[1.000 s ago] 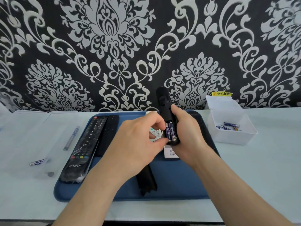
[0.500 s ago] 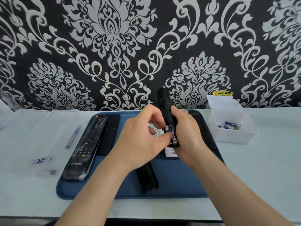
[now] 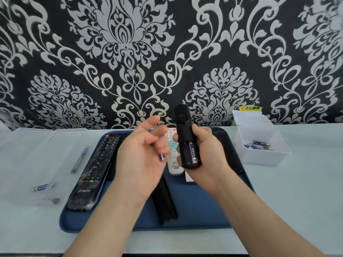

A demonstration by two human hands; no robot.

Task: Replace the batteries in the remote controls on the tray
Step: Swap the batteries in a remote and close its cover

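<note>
A slim black remote (image 3: 186,138) stands nearly upright above the blue tray (image 3: 194,210), gripped around its lower half by the person's right hand (image 3: 207,160). Its back faces the camera with the battery bay uncovered: one purple-labelled battery (image 3: 193,153) sits in the right slot, and the slot beside it is dark. Just to the left, the left hand (image 3: 141,160) is blurred, forefinger stretched out and the other fingers curled on a loose battery (image 3: 162,157), of which only a purple end shows. On the tray lie a black THTF remote (image 3: 92,173) at left, a white remote (image 3: 173,145) under the hands and a long black piece (image 3: 164,201) near the front. A clear box (image 3: 263,158) of batteries (image 3: 259,144) stands on the pale table (image 3: 297,191) to the right.
</note>
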